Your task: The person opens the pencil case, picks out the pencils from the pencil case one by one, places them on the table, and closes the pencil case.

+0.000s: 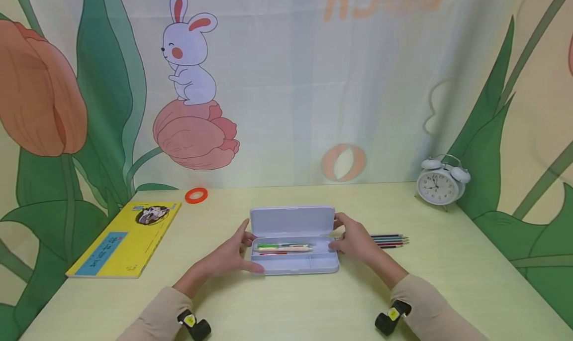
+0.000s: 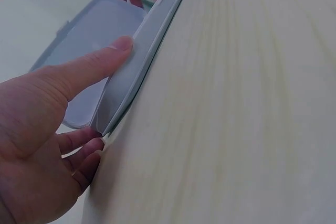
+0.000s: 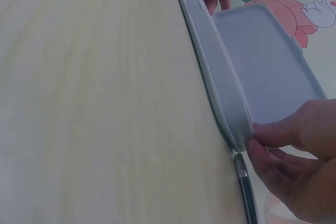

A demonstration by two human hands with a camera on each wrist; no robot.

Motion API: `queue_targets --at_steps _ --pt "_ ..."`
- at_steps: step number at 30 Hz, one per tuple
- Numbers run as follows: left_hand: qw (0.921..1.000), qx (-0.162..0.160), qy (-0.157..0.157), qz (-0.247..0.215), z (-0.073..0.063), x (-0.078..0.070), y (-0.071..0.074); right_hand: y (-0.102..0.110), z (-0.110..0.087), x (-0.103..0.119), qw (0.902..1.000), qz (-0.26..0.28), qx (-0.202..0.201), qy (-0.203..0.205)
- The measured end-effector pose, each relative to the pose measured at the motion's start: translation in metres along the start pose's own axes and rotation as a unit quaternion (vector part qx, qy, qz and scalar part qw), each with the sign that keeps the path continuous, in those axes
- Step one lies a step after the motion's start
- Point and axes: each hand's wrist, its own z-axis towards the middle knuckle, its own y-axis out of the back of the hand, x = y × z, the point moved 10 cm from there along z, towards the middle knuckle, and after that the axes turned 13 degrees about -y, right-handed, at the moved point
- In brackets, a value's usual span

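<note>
A pale lavender pencil case (image 1: 286, 265) lies on the table with its lid (image 1: 293, 222) raised at the back. Several pens (image 1: 284, 249) rest in its long rear compartment, one with a green part; the front compartments hold nothing visible. My left hand (image 1: 226, 255) grips the case's left end, thumb at the front corner and fingers around the side. In the left wrist view, that thumb (image 2: 113, 56) presses the case wall. At the opposite end, my right hand (image 1: 355, 237) pinches the edge between thumb and fingers, close to the lid's hinge side.
Several dark pencils (image 1: 390, 240) lie just right of the case, partly behind my right hand. A yellow book (image 1: 127, 246) is at the left, with an orange ring (image 1: 188, 197) beyond it. A white alarm clock (image 1: 437, 187) stands at the back right, before a printed curtain (image 1: 277, 82).
</note>
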Motion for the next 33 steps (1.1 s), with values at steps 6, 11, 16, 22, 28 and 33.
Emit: queue_targets --at_steps 6,11,16,22,28,33 --pt "0.9999 0.001 0.011 0.003 0.0 0.001 0.0 -0.002 -0.003 0.003 0.9987 -0.029 0.032 0.028" --pt "0.9998 0.0 0.019 0.007 -0.001 0.003 -0.001 -0.004 -0.013 0.005 0.9902 -0.023 0.129 0.048" --pt "0.9998 -0.006 0.017 0.007 0.0 0.004 0.0 -0.006 -0.021 0.003 0.973 0.032 0.226 0.034" --pt "0.9997 -0.006 0.022 0.006 -0.001 0.005 -0.001 -0.004 -0.019 -0.005 0.9683 0.073 0.239 -0.007" --pt "0.9997 -0.009 0.023 0.003 -0.002 0.002 0.0 -0.003 -0.019 -0.008 0.9666 0.077 0.244 -0.012" --pt "0.9998 -0.007 0.017 -0.003 -0.002 0.003 0.0 -0.003 -0.021 -0.009 0.9645 0.047 0.26 0.009"
